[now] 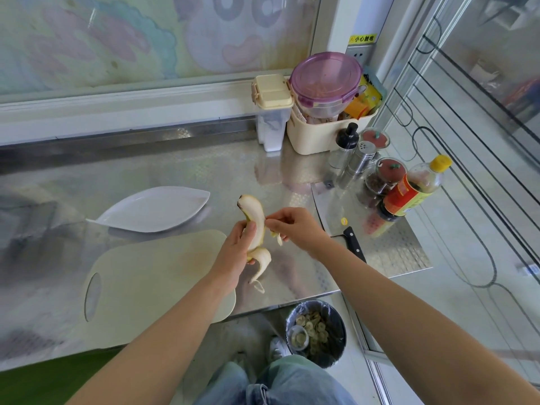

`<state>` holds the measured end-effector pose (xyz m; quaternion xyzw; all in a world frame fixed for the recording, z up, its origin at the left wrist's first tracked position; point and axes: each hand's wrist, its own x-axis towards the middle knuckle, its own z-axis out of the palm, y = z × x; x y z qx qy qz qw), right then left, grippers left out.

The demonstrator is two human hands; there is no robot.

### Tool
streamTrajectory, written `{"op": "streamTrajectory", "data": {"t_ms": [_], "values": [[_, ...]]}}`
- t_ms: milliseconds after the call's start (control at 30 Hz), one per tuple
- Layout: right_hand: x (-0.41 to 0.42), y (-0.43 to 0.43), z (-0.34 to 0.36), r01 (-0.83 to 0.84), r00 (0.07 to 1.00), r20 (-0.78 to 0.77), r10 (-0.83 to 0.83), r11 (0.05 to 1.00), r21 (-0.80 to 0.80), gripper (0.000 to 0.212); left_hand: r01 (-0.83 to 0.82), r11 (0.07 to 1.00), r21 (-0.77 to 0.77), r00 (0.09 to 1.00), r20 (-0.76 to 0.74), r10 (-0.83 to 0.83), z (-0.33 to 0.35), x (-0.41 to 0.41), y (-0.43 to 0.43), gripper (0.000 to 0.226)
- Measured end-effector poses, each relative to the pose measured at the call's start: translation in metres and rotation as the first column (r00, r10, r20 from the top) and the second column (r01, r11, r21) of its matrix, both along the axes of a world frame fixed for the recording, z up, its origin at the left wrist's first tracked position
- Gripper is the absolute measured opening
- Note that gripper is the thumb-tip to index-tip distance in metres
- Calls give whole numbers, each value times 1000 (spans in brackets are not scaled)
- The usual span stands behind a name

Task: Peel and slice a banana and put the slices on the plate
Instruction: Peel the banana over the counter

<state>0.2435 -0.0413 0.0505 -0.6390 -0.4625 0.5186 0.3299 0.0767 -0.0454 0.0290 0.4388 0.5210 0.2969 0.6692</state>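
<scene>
My left hand [233, 252] grips the lower part of a half-peeled banana [254, 217], held upright above the steel counter. Its pale flesh is bare at the top, and a strip of peel [261, 266] hangs down below my fingers. My right hand [295, 229] pinches another strip of peel at the banana's right side. A white leaf-shaped plate [152, 210] lies to the left. The cream cutting board [152, 285] sits in front of it, under my left wrist. A cleaver [336, 211] with a black handle lies to the right.
Behind the cleaver stand a soy sauce bottle [415, 188], spice jars [382, 176] and shakers. A cream bin with a purple-lidded bowl [324, 80] is at the back. A waste bin [317, 331] holding banana slices stands on the floor below the counter edge.
</scene>
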Motion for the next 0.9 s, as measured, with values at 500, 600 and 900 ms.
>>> {"op": "streamTrajectory", "data": {"t_ms": [500,600,900], "values": [[10,-16,-20,34,997,76,-22,986,-161,23,-51,975,-217,988,134,81,6,-5,3,37],[6,-5,-1,103,993,-58,-100,994,38,28,68,979,-190,997,41,-61,8,-6,4,48],[11,12,13,43,998,-40,-41,998,39,35,397,912,106,860,-391,-330,21,3,-1,28]]}}
